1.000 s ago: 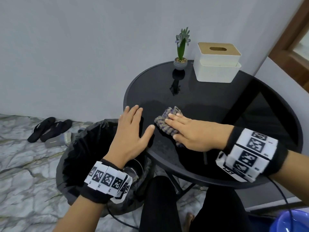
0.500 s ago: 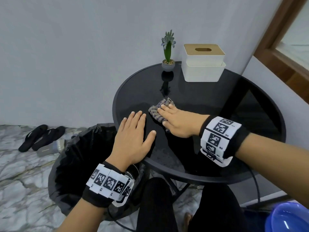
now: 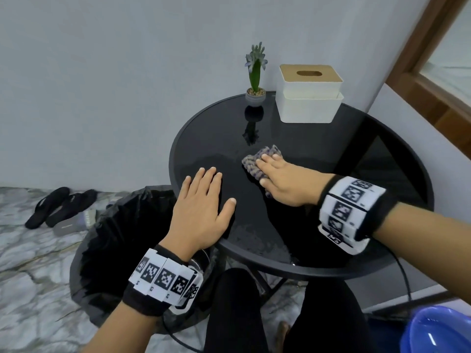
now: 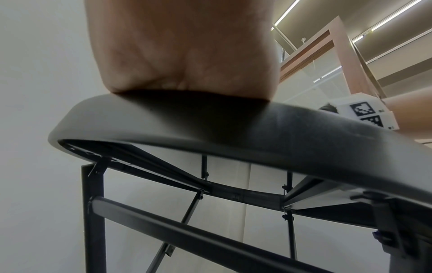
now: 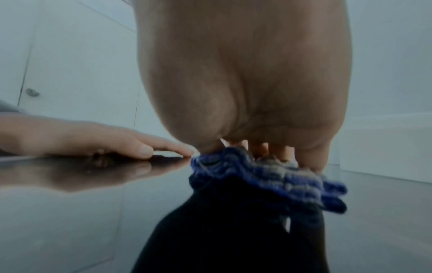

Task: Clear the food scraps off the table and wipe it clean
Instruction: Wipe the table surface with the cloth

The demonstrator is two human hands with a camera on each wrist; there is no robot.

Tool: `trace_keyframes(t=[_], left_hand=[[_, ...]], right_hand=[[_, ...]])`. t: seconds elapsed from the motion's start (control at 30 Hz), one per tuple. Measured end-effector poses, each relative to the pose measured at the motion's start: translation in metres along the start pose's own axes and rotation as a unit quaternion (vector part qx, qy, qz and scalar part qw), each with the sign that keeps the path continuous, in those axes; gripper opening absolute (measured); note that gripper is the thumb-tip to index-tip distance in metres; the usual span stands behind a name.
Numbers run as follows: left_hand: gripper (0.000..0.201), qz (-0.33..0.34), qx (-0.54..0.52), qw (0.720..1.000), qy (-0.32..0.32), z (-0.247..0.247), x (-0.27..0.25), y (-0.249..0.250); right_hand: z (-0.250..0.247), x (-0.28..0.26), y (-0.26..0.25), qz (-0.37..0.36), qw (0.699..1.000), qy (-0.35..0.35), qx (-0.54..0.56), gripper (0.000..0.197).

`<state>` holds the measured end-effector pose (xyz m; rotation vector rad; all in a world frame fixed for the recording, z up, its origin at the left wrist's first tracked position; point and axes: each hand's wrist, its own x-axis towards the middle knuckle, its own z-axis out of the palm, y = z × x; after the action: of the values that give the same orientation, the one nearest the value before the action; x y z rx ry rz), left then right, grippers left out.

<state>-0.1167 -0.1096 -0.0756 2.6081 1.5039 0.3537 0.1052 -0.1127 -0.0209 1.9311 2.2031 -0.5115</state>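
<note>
- Two hands were on the round black table [image 3: 397, 159] at this moment, and no food scraps showed on its top, so the step in hand was judged to be the wiping.
- The cloth [image 3: 251, 165], a bunched blue-grey knit rag, lay near the centre of the head view, on the glass below the small potted plant [image 3: 255, 80] and the white tissue box [image 3: 309, 95].
- To wipe well, the cloth should be kept flat under the palm with even pressure, worked in overlapping passes toward the near edge, where a smeared patch showed at lower centre of the frame.
- Passes should stop short of the plant and box, or those should be lifted aside first.
- The right hand [image 3: 283, 182] lay palm down on the cloth, fingers straight and together, pressing it rather than gripping it; the right wrist view showed the cloth bulging out beneath the heel of the palm.
- The left hand [image 3: 201, 210] rested flat and spread on the table's left rim, holding nothing, probably steadying the table.
- The lined bin [image 3: 127, 225] stood below that rim at lower left.
</note>
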Motion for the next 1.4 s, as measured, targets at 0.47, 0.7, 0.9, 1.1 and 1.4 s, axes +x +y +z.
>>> trace_keyframes(t=[0.47, 0.7, 0.9, 1.1, 1.4], left_hand=[[0.072, -0.005, -0.044, 0.999, 0.013, -0.001, -0.001, -0.003], [0.073, -0.005, -0.051, 0.999, 0.018, 0.001, 0.000, -0.004], [0.074, 0.001, -0.054, 0.998, 0.020, 0.001, 0.001, -0.007], [0.069, -0.004, -0.044, 0.999, 0.009, -0.002, 0.000, -0.004], [0.072, -0.002, -0.031, 0.999, 0.010, 0.000, 0.001, -0.006]], right_hand=[[0.015, -0.082, -0.005, -0.098, 0.994, -0.048, 0.026, 0.058], [0.028, -0.067, -0.022, -0.062, 0.998, -0.004, 0.002, 0.058], [0.040, -0.096, -0.047, -0.139, 0.990, -0.012, 0.017, 0.055], [0.040, -0.131, -0.024, -0.136, 0.989, -0.030, 0.051, 0.052], [0.058, -0.101, -0.039, -0.084, 0.992, 0.087, 0.040, 0.054]])
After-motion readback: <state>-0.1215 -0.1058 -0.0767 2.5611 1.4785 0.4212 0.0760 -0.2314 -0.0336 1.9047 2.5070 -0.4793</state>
